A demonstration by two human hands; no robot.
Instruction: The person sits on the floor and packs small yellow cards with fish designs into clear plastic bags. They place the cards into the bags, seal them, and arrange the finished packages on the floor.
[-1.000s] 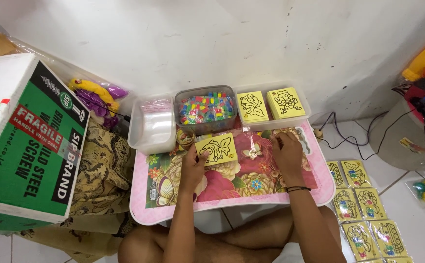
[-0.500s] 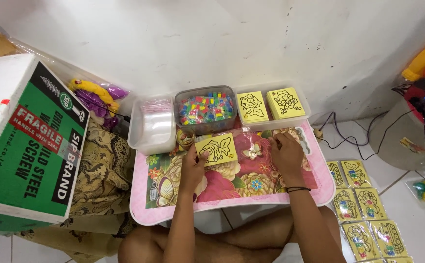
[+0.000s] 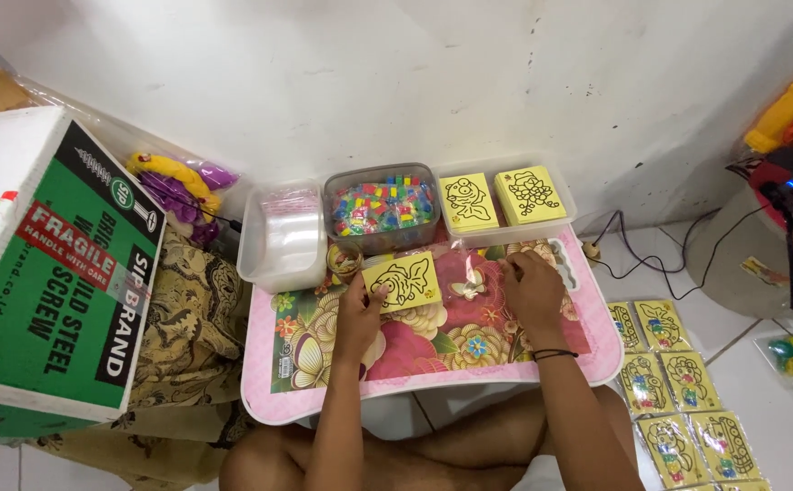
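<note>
two hands are on my little pink table. my left hand pinches the edge of a yellow picture card with a fish drawn on it, and the card lies flat on the table near the back. my right hand rests on the table by the far right side, fingers curled; i cannot tell if it has anything in it. a small clear packet lies between my hands. behind the card sit a tub of colourful bits, a clear tub of little bags and a tray with two more yellow cards. i think the work is only partly done: some finished packed cards lie on the floor to my right, and this card is not packed yet.
</note>
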